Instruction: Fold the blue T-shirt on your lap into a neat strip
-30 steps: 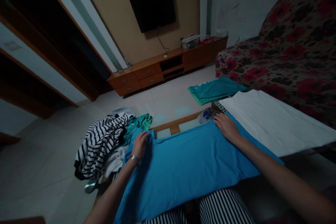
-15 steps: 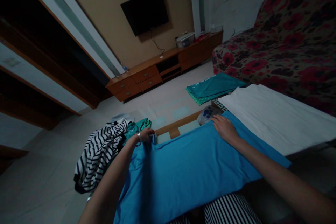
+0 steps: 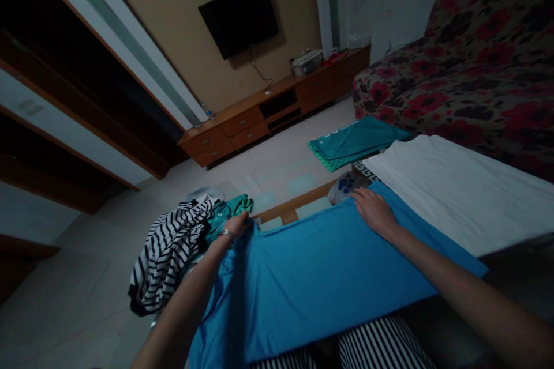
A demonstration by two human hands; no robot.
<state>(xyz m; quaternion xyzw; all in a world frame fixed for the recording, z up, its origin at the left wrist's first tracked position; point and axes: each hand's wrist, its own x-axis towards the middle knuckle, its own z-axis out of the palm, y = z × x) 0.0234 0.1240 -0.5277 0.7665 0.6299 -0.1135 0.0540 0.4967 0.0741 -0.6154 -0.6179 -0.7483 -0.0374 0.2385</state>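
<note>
A blue T-shirt (image 3: 329, 277) lies spread over the table in front of me, its near edge reaching my striped lap. At its far left corner, my left hand (image 3: 236, 225) is closed on the fabric and draws it up in tight creases; the fingertips are partly hidden. My right hand (image 3: 375, 211) rests flat on the shirt's far right part, fingers stretched out. To the right a white shirt (image 3: 463, 196) lies flat, with a folded teal-green garment (image 3: 359, 141) beyond it.
A heap with a black-and-white striped garment (image 3: 173, 248) and green clothing (image 3: 231, 210) sits left. Past the shirt show the brown table edge (image 3: 281, 211) and a plastic bag (image 3: 341, 186). A flowered sofa (image 3: 437, 89) stands right; a TV cabinet (image 3: 242, 127) is across the floor.
My left hand has lifted slightly and moved a little to the left with the shirt's corner, pulling the far edge straighter. My right hand stays on the cloth.
</note>
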